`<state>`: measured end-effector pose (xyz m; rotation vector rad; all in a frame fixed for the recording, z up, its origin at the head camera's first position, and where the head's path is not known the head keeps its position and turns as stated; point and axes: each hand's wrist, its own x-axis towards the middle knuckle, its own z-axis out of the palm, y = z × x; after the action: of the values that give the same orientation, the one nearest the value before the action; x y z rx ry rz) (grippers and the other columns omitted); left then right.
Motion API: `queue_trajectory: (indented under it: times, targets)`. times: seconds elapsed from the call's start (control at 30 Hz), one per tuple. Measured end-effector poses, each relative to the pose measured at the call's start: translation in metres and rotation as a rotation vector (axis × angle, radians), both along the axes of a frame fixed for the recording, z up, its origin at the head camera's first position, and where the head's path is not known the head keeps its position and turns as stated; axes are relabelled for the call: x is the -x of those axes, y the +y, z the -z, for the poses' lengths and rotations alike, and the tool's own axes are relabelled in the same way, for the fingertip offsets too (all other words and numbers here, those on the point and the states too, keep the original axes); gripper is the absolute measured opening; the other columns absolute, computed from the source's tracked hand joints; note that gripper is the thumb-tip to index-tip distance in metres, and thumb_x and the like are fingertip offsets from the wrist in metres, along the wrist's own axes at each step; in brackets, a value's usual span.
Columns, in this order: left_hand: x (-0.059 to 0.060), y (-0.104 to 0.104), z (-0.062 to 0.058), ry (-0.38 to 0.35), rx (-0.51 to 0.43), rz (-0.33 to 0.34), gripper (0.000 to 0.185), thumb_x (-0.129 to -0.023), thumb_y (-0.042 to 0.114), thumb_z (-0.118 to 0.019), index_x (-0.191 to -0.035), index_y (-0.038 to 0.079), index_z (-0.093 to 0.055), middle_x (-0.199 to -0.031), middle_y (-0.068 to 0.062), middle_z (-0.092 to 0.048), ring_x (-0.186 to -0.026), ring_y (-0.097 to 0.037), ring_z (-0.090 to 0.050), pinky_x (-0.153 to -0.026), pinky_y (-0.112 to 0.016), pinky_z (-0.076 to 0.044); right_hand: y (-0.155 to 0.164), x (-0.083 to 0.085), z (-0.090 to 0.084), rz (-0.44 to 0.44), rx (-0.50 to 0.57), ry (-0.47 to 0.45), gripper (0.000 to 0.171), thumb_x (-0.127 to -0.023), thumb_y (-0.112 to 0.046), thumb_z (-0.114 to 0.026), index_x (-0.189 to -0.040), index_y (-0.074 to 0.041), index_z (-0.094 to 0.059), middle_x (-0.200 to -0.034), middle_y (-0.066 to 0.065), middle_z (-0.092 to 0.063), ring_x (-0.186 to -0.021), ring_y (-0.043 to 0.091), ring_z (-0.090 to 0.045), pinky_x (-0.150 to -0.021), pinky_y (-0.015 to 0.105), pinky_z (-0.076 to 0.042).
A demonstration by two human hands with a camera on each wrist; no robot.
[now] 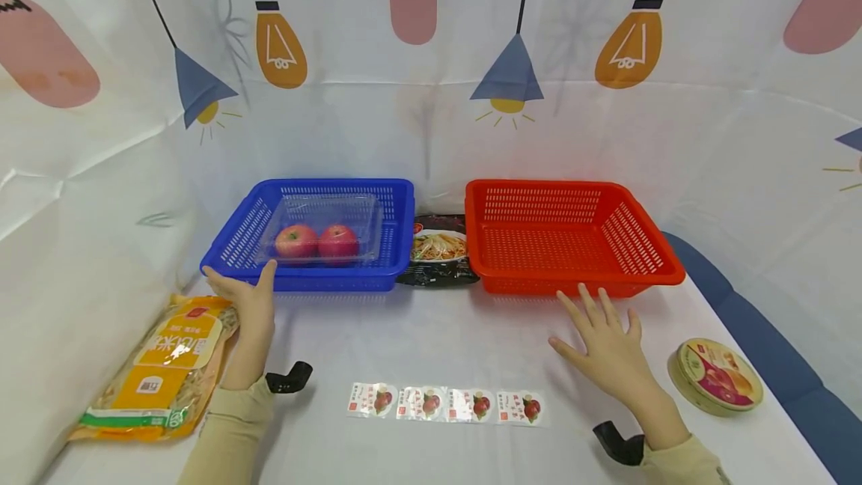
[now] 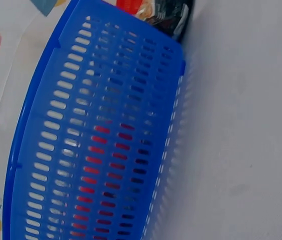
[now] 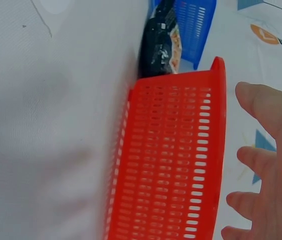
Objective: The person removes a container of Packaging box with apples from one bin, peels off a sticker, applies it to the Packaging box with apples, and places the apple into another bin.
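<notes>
The left hand (image 1: 254,314) and right hand (image 1: 608,352) were spread, holding nothing; a hasty left reach might have knocked the blue basket (image 1: 330,281) just ahead, jostling its apples (image 1: 296,242).

The blue basket (image 1: 337,282) and red basket (image 1: 521,283) look smooth plastic, the clear box (image 1: 330,209) glossy plastic.

Left of centre in the head view, the left hand (image 1: 253,313) points upward, its digits parted. Toward the lower right, the right hand (image 1: 611,349) shows its back, fingers (image 1: 592,307) fanned. Beige-sleeved forearms (image 1: 231,429) rise from the bottom edge.
</notes>
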<state>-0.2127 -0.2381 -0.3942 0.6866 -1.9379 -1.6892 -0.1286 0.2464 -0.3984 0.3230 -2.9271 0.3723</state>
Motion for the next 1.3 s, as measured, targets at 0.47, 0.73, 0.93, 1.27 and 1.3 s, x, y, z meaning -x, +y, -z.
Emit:
queue_trajectory:
  times: [0.47,0.73,0.93,1.27,1.3]
  targets:
    - [0.004,-0.027,0.001,-0.002,-0.341,-0.049,0.099,-0.090,0.032,-0.056,-0.141,0.025,0.029,-0.152,-0.001,0.023,-0.139,-0.012,0.001,-0.111,-0.020,-0.004,-0.011,0.003,-0.007,-0.027,-0.006,0.077,0.069,-0.083,-0.041,-0.064,-0.141,-0.015,-0.038,-0.144,0.021,-0.033,-0.131,0.044,-0.024,-0.096,0.067,-0.014]
    - [0.002,-0.034,0.000,0.098,-0.477,0.031,0.084,-0.093,0.020,-0.051,-0.145,0.035,0.013,-0.155,0.007,0.008,-0.140,-0.014,-0.011,-0.112,-0.035,-0.017,-0.026,0.014,-0.011,-0.075,0.144,0.214,0.055,-0.081,-0.024,-0.067,-0.132,-0.011,-0.049,-0.127,0.015,-0.054,-0.114,0.036,-0.045,-0.091,0.059,-0.033]
    - [0.003,-0.036,0.003,0.147,-0.492,0.026,0.082,-0.092,0.012,-0.052,-0.146,0.031,0.007,-0.155,0.001,-0.004,-0.136,-0.015,-0.023,-0.111,-0.034,-0.022,-0.049,0.030,-0.022,-0.138,0.283,0.253,0.043,-0.083,-0.018,-0.066,-0.124,-0.009,-0.057,-0.116,0.011,-0.062,-0.105,0.031,-0.054,-0.089,0.053,-0.039]
    - [0.005,-0.039,0.005,0.152,-0.504,0.011,0.081,-0.092,0.012,-0.054,-0.146,0.032,0.002,-0.154,-0.001,-0.008,-0.134,-0.017,-0.026,-0.109,-0.032,-0.025,-0.121,0.067,-0.042,-0.280,0.447,0.078,0.035,-0.088,-0.020,-0.061,-0.122,-0.011,-0.059,-0.114,0.005,-0.063,-0.107,0.023,-0.055,-0.091,0.045,-0.044]
    - [0.006,-0.039,0.004,0.155,-0.509,0.009,0.081,-0.092,0.011,-0.054,-0.146,0.032,0.002,-0.154,-0.001,-0.008,-0.134,-0.017,-0.026,-0.110,-0.032,-0.025,-0.129,0.072,-0.043,-0.304,0.472,0.058,0.035,-0.088,-0.019,-0.060,-0.122,-0.011,-0.059,-0.115,0.005,-0.063,-0.108,0.022,-0.055,-0.092,0.044,-0.044]
